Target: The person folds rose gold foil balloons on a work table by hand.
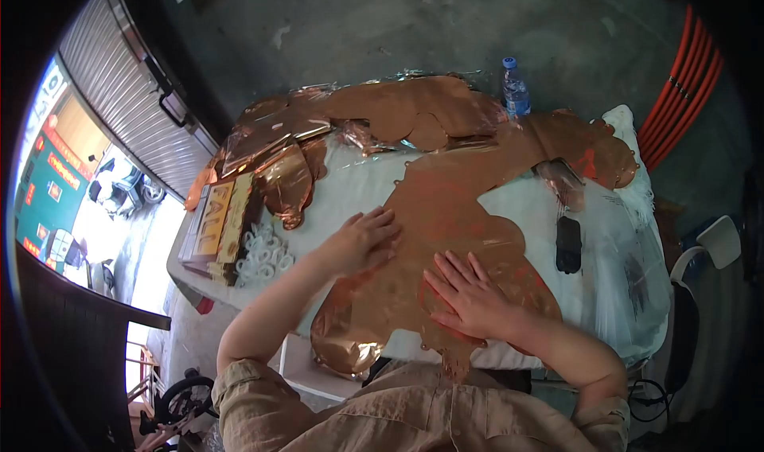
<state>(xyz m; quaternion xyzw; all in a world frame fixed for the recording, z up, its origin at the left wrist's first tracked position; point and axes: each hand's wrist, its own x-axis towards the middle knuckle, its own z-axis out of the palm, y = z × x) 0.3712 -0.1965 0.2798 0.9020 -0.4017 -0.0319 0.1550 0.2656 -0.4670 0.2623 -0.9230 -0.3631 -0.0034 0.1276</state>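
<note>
A large flat copper-coloured foil balloon [454,189] with rounded lobes and faint red print lies across the table in front of me. My left hand [370,237] rests on its left edge, fingers together and laid out, slightly blurred. Lower and to the right, my right hand [469,297] presses flat on the foil with its fingers spread. Neither hand grips anything. The balloon's lower left lobe [346,344] shines and looks wrinkled near the table's front edge. A narrow tail [455,363] of the foil hangs toward my shirt.
More flat copper foil pieces [382,106] are piled along the back. At left stand a printed box [219,221] and a heap of white plastic rings [263,257]. A water bottle [515,90], a black device [568,245] and clear plastic bags [625,269] lie around the right side.
</note>
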